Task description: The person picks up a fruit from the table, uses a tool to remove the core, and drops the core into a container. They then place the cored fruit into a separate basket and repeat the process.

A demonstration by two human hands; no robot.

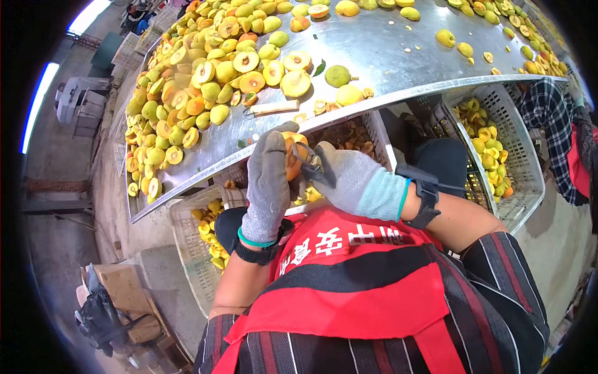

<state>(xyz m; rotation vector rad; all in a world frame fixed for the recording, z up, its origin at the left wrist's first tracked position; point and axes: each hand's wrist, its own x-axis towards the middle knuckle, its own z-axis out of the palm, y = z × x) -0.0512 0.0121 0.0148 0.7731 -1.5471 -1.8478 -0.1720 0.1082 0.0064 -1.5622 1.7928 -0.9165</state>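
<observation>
In the middle of the head view, my left hand (269,181), in a grey glove, is closed around an orange-yellow fruit (293,156). My right hand (349,174), gloved in grey and light blue, grips a small dark tool (313,166) against the right side of that fruit. Both hands are close together just off the near edge of the metal table (374,68). Beyond them on the table lie a wooden-handled tool (274,107), a green fruit (337,76) and several cut fruit halves (295,83).
A large heap of fruit (218,68) covers the table's left part. Below its edge stand a crate with yellow pieces (193,249) at left and a white crate (526,181) at right. A co-worker's checked sleeve (548,118) shows at far right. Cardboard (124,287) lies lower left.
</observation>
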